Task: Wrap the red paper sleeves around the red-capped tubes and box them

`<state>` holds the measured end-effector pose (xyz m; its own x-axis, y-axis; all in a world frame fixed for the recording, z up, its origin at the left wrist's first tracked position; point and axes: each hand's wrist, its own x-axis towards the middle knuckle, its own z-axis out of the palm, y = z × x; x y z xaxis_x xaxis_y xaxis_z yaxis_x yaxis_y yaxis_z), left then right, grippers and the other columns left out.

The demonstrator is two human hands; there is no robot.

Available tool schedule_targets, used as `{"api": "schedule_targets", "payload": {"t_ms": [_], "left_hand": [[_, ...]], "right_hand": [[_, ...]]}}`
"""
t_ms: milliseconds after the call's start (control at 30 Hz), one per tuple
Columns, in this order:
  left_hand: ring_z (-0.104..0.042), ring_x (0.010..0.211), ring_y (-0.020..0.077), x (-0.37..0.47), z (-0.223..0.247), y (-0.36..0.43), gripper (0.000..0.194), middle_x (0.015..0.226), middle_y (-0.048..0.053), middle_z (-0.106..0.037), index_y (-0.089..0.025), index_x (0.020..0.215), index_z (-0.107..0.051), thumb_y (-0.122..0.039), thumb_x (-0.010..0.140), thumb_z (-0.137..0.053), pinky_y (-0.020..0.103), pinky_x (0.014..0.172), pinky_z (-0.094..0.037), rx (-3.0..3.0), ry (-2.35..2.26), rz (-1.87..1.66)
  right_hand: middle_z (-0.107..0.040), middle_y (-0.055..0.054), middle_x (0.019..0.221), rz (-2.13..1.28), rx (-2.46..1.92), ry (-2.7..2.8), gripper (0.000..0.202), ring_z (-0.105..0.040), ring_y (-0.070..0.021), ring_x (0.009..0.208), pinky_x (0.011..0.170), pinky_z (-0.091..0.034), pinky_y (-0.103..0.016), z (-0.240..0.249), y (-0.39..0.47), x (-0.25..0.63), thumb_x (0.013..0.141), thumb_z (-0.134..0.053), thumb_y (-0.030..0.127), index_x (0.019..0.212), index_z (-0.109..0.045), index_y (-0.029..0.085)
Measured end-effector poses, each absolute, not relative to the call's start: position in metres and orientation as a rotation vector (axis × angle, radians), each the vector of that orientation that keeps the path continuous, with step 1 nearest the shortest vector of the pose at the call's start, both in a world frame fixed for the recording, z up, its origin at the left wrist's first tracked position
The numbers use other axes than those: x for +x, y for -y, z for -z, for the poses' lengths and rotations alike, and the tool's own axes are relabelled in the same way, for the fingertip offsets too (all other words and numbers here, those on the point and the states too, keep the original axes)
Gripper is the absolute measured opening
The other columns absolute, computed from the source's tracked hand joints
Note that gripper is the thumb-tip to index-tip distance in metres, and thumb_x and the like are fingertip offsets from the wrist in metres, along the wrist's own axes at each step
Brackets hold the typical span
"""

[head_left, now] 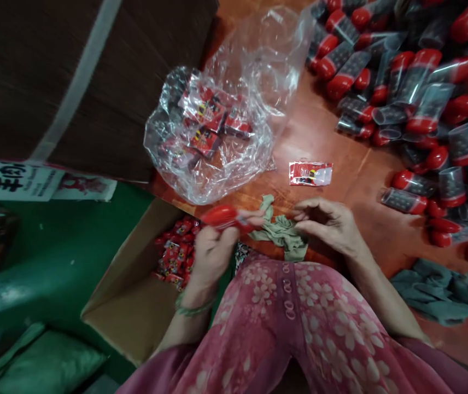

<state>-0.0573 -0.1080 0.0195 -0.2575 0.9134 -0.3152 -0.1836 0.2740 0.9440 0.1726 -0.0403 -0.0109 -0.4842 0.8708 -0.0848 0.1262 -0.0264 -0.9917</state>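
Observation:
My left hand (213,254), with a green bangle at the wrist, is closed around a red-ended plastic container (221,216). Motion blurs the container, and my fingers cover part of it. To the right, my right hand (330,225) is held with thumb and fingers curved and apart, nothing visible between them. A crumpled olive-green cloth (281,231) lies between my hands at the table edge. Just beyond my right hand rests a single small red-and-white packet (311,174) on the reddish table (352,175).
A clear plastic bag (258,71) holding several red packets lies at the back. Many red-and-clear containers (428,106) are heaped at the right. A cardboard box (135,306) with red packets stands below left. A dark strapped box (21,71) and a dark green cloth (441,290) flank the workspace.

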Motion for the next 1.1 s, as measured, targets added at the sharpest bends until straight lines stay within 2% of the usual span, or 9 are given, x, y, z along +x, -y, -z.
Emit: {"api": "schedule_targets", "payload": {"t_ms": [100,200,300,367,433,500,667,867,1100], "left_hand": [[-0.069,0.102,0.0302,-0.130,-0.033,0.161,0.029,0.098,0.002,-0.077,-0.028,0.095,-0.075,-0.053,0.085,-0.063,0.051,0.098,-0.053,0.862,-1.850,-1.069],[-0.066,0.104,0.0352,-0.190,-0.038,0.211,0.025,0.092,-0.013,-0.075,-0.043,0.103,-0.070,-0.057,0.083,-0.063,0.063,0.100,-0.048,0.969,-2.354,-0.369],[-0.062,0.113,0.0468,-0.206,-0.031,0.231,0.062,0.115,0.004,-0.073,-0.030,0.126,-0.062,-0.065,0.074,-0.067,0.070,0.096,-0.046,1.224,-2.556,0.035],[-0.062,0.116,0.0424,-0.185,-0.022,0.219,0.073,0.128,0.016,-0.067,-0.018,0.135,-0.055,-0.064,0.079,-0.064,0.061,0.099,-0.049,1.470,-2.488,-0.129],[-0.064,0.116,0.0306,-0.146,-0.011,0.191,0.067,0.133,0.015,-0.063,-0.020,0.143,-0.046,-0.054,0.087,-0.061,0.047,0.101,-0.051,1.724,-2.179,-0.390],[-0.055,0.128,0.0304,-0.102,0.002,0.158,0.071,0.142,0.018,-0.055,-0.018,0.148,-0.038,-0.051,0.089,-0.060,0.045,0.106,-0.046,2.046,-1.837,-0.500],[-0.055,0.110,0.0330,-0.038,0.032,0.103,0.052,0.119,0.023,-0.063,-0.008,0.125,-0.059,-0.049,0.095,-0.049,0.046,0.093,-0.043,2.433,-1.669,-0.455],[-0.047,0.076,0.0234,-0.044,0.038,0.080,0.041,0.074,0.010,-0.059,-0.017,0.073,-0.062,-0.036,0.100,-0.037,0.037,0.072,-0.033,2.616,-1.663,-0.426],[-0.051,0.075,0.0229,-0.060,0.039,0.063,0.033,0.070,0.007,-0.062,-0.018,0.071,-0.063,-0.041,0.093,-0.057,0.038,0.071,-0.035,2.589,-1.846,-0.660]], "right_hand": [[-0.069,-0.012,0.108,-1.254,-1.075,2.113,0.043,-0.061,-0.0256,0.101,0.090,-0.051,-0.042,0.000,0.047,0.186,0.084,-0.074,0.042,0.119,-0.067,0.019],[-0.065,-0.014,0.111,-1.107,-1.043,2.460,0.041,-0.055,-0.0269,0.100,0.088,-0.048,-0.044,-0.005,0.057,0.187,0.092,-0.063,0.036,0.129,-0.062,0.017],[-0.064,-0.011,0.094,-0.970,-1.041,2.624,0.029,-0.050,-0.0240,0.087,0.080,-0.043,-0.040,-0.001,0.067,0.180,0.098,-0.048,0.021,0.122,-0.065,0.019],[-0.062,-0.009,0.085,-0.873,-1.001,2.649,0.029,-0.047,-0.0226,0.082,0.077,-0.039,-0.038,0.005,0.068,0.175,0.098,-0.044,0.014,0.113,-0.068,0.018],[-0.061,-0.008,0.080,-0.777,-0.943,2.643,0.027,-0.046,-0.0218,0.080,0.077,-0.036,-0.037,0.010,0.065,0.170,0.097,-0.043,0.013,0.105,-0.069,0.017],[-0.059,-0.006,0.075,-0.677,-0.911,2.640,0.026,-0.044,-0.0209,0.077,0.077,-0.035,-0.036,0.013,0.059,0.165,0.098,-0.044,0.015,0.094,-0.069,0.017],[-0.059,-0.006,0.071,-0.499,-0.986,2.606,0.026,-0.046,-0.0207,0.075,0.078,-0.035,-0.037,0.010,0.045,0.159,0.098,-0.051,0.025,0.076,-0.063,0.017],[-0.069,-0.013,0.103,-0.562,-1.241,2.464,0.028,-0.056,-0.0263,0.094,0.084,-0.043,-0.041,-0.003,0.013,0.187,0.096,-0.058,0.034,0.116,-0.062,0.015],[-0.069,-0.014,0.121,-0.371,-1.304,2.477,0.024,-0.057,-0.0282,0.105,0.086,-0.044,-0.044,0.027,-0.008,0.210,0.097,-0.057,0.028,0.116,-0.068,0.017]]}}
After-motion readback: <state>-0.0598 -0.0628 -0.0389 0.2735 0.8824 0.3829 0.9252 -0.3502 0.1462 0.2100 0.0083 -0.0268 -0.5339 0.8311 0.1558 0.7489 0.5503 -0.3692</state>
